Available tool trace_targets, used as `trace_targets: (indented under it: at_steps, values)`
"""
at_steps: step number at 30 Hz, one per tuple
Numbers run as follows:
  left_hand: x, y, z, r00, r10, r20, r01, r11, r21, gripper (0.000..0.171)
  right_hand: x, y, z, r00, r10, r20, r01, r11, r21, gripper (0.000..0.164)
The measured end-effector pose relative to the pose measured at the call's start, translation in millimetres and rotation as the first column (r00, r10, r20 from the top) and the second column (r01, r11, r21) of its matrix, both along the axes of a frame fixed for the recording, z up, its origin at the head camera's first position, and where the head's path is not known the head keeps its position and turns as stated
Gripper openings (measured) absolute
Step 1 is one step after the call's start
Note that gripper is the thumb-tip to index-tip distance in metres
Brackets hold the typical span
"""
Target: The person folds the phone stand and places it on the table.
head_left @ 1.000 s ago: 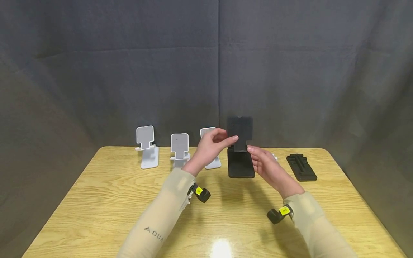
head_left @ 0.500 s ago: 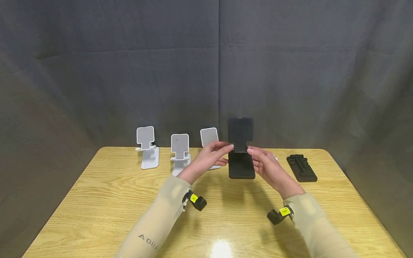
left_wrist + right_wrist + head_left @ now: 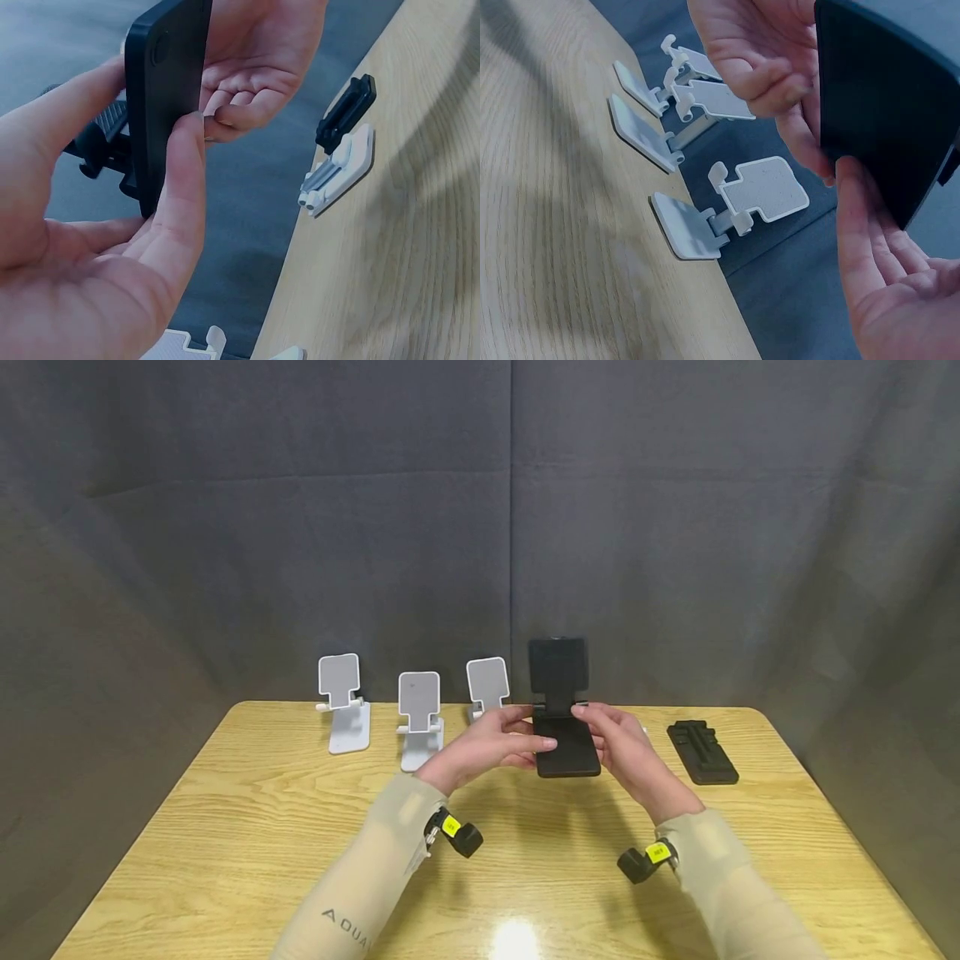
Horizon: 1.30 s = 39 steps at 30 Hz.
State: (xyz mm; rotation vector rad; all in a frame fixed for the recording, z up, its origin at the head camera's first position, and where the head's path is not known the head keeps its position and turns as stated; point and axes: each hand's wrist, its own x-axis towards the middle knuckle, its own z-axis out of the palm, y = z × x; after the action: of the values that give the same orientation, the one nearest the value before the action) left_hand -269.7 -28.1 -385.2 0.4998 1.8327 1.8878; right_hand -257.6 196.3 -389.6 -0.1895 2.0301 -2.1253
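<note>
A black phone stand (image 3: 558,664), unfolded with its plate raised above the base, is held up over the table between both hands. My left hand (image 3: 487,745) grips the base from the left, thumb lying across its face and fingers behind. From the right, my right hand (image 3: 628,747) holds the stand, its thumb at the small lip below the plate and its other fingers partly hidden behind. In the left wrist view the flat base (image 3: 169,97) stands edge-on between thumb and fingers. The base's dark underside (image 3: 885,105) fills the upper right of the right wrist view.
Three unfolded white phone stands (image 3: 339,677) stand in a row at the back left of the wooden table (image 3: 247,827). A folded black stand (image 3: 702,752) lies at the right. Beside it is a folded white stand (image 3: 341,169), mostly hidden in the head view. Dark curtain (image 3: 300,527) hangs behind.
My left hand has slid down from the stand's plate to its base. The plate has tipped back a little and the lip shows at both sides. My right hand stays nearly in place.
</note>
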Motion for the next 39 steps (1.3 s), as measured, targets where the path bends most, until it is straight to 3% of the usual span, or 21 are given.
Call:
trace_targets:
  at_steps: [6, 10, 16, 19, 39]
  values:
    - [0.8, 0, 1.3, 1.0, 0.006, -0.006, -0.006, 1.0, -0.008, 0.065, -1.3, 0, -1.7, 0.999, -0.031, -0.006, 0.032, 0.998, 0.057, 0.059]
    - [-0.4, -1, 1.7, 0.999, 0.026, 0.029, -0.027, 1.0, 0.016, 0.06, -1.8, 0, -3.5, 0.999, -0.026, -0.025, 0.028, 0.998, 0.055, 0.056]
    - [-1.3, -4, 5.9, 0.99, 0.037, 0.138, -0.046, 0.997, 0.064, 0.101, -1.8, -1, -3.5, 0.999, -0.024, -0.022, 0.025, 0.999, 0.032, 0.06]
    - [-1.6, -5, 9.2, 0.985, 0.037, 0.169, -0.048, 0.997, 0.064, 0.112, -1.5, -2, -3.1, 1.0, -0.022, -0.018, 0.023, 0.999, 0.031, 0.062]
    - [-6.4, -11, 23.2, 0.965, 0.072, 0.252, -0.042, 0.992, -0.123, 0.128, 0.1, -6, -4.6, 1.0, 0.01, 0.001, -0.011, 0.999, 0.044, 0.064]
